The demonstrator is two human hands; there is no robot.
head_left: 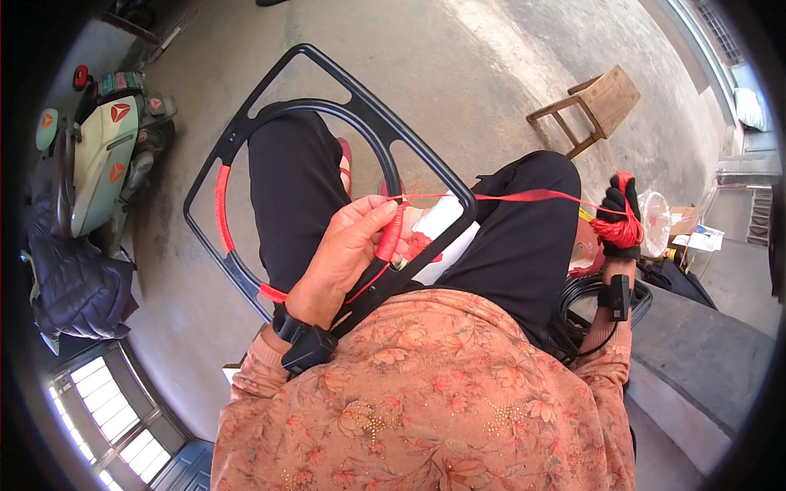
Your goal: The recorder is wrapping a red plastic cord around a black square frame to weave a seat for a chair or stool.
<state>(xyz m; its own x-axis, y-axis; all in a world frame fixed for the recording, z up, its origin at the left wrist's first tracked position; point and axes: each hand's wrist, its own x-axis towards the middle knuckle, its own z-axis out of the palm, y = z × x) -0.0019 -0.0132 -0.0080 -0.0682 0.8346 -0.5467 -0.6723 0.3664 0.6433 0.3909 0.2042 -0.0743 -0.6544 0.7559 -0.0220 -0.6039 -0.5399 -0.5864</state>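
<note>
A black frame (360,106) with a ring inside it rests tilted across my lap. Red ribbon is wound round several stretches of the ring, one wrapped stretch (222,209) on its left side. My left hand (340,250) is closed at the ring's right side, thumb and forefinger pinching the red ribbon (532,195) just above another wrapped stretch (391,237). From there the ribbon runs taut over my thigh to my right hand (616,200), raised at the right in a black glove. Its fingers are closed round a bundle of red ribbon (622,233).
A wooden stool (614,98) lies tipped on the floor ahead. At the left stands a pale green scooter (110,155) with a dark padded cover (82,262). Coiled black cable (577,299) lies by my right hip, beside a grey ledge (696,352). White material (458,250) shows between my legs.
</note>
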